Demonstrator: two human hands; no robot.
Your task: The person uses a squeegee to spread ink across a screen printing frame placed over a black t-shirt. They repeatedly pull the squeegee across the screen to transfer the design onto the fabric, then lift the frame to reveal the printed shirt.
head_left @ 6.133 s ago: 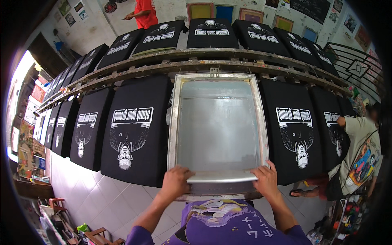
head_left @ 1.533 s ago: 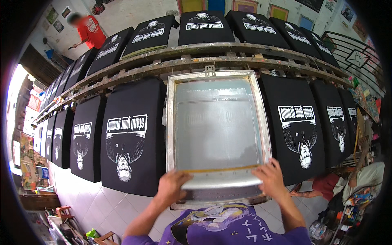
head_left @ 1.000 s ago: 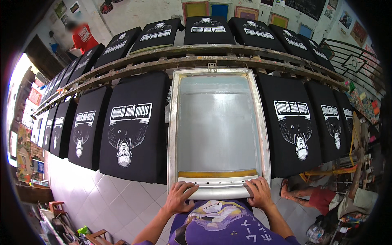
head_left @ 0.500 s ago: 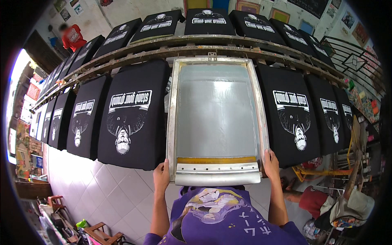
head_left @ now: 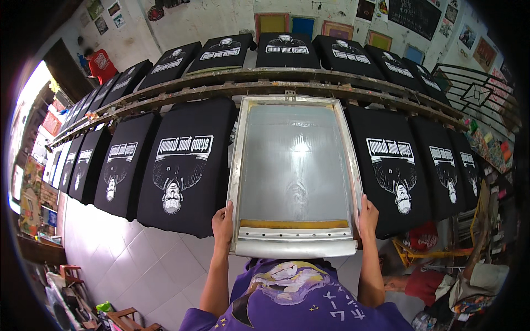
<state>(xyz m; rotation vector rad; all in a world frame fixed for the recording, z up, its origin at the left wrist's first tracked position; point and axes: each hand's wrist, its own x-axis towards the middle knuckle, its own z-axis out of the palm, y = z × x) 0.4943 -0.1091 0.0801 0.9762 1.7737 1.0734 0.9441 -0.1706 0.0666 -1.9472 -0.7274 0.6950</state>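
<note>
1. Left hand (head_left: 223, 227) is closed on the frame's (head_left: 237, 165) left edge.
2. Right hand (head_left: 367, 218) is closed on its right edge.
3. Squeegee (head_left: 298, 240) lies across, between both hands.
4. Black shirts (head_left: 194, 120) flank them.

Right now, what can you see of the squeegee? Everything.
The squeegee is a long bar: a silvery, metal-looking holder with a rounded near edge and a row of dark dots, plus an amber blade strip along its far side. It lies across the near end of the screen frame, blade side away from the person. Neither hand holds it; left hand and right hand grip the frame's sides.
</note>
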